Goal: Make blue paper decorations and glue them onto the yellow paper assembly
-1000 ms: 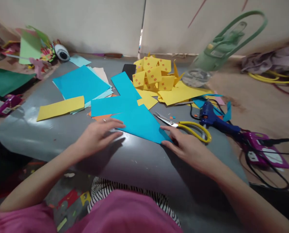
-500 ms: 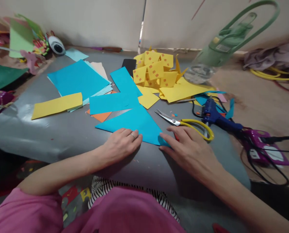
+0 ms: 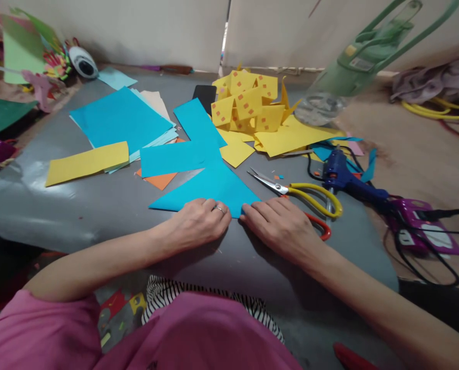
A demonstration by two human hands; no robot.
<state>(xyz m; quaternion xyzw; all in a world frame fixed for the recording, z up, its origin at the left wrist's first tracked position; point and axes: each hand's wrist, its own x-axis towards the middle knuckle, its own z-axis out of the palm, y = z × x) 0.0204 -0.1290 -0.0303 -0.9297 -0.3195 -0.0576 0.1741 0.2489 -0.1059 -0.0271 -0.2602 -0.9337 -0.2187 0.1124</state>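
A sheet of blue paper [image 3: 214, 187], folded into a triangle, lies on the grey table in front of me. My left hand [image 3: 204, 221] presses on its near edge, fingers together and curled, a ring on one of them. Close by on the right, my right hand [image 3: 273, 218] has its bent fingers on the same edge, towards the right corner. The fingertips of both hands are partly hidden. Just beyond my right hand lie scissors [image 3: 279, 189] with one yellow and one red handle.
Blue strips [image 3: 179, 158], a blue paper stack [image 3: 117, 121] and a yellow strip [image 3: 87, 163] lie to the left. Behind are a yellow paper construction [image 3: 248, 105], a phone [image 3: 204, 97] and a green bottle [image 3: 341, 82]. A blue glue gun [image 3: 345, 180] with cables is at the right.
My right hand has slid left along the folded edge, nearer my left hand, uncovering the scissors' red handle. My left hand stays on the paper. The view has shifted slightly.
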